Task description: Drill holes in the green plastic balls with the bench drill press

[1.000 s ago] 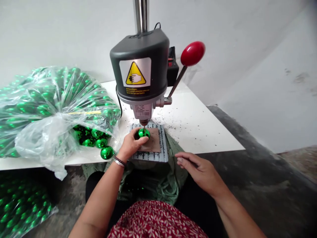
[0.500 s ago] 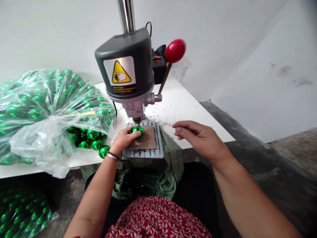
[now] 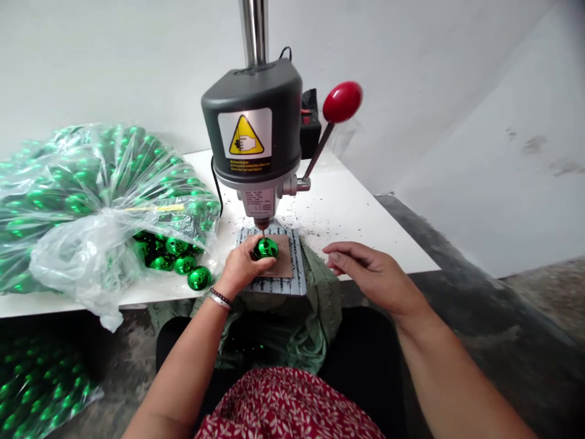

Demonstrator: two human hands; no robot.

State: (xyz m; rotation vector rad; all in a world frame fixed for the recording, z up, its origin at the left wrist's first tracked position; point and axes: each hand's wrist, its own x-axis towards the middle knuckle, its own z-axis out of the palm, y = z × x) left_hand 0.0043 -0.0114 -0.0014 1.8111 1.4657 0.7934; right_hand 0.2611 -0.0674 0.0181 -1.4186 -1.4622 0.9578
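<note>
My left hand (image 3: 244, 263) grips a shiny green bauble (image 3: 266, 249) between thumb and fingers, on a brown board (image 3: 284, 259) over the slotted metal base (image 3: 298, 281) of a bench drill press (image 3: 253, 128). Directly above the bauble is the drill bit (image 3: 263, 232); whether its tip touches the bauble I cannot tell. My right hand (image 3: 365, 271) hovers off the table's front edge, right of the base, fingers loosely bent and nothing visible in them. The press's lever, with a red knob (image 3: 342, 102), points up to the right, untouched.
A clear plastic bag (image 3: 105, 195) full of green baubles lies on the white table (image 3: 365, 222) at left. One loose bauble (image 3: 200, 278) sits near the front edge. Dark shavings dot the tabletop. Green sheeting (image 3: 320, 286) hangs below the base. Another bauble bag (image 3: 46, 384) is low left.
The view has shifted slightly. My left hand's fingers have moved round the bauble's far and near sides, so more of it shows. My right hand stays beside the base, much the same.
</note>
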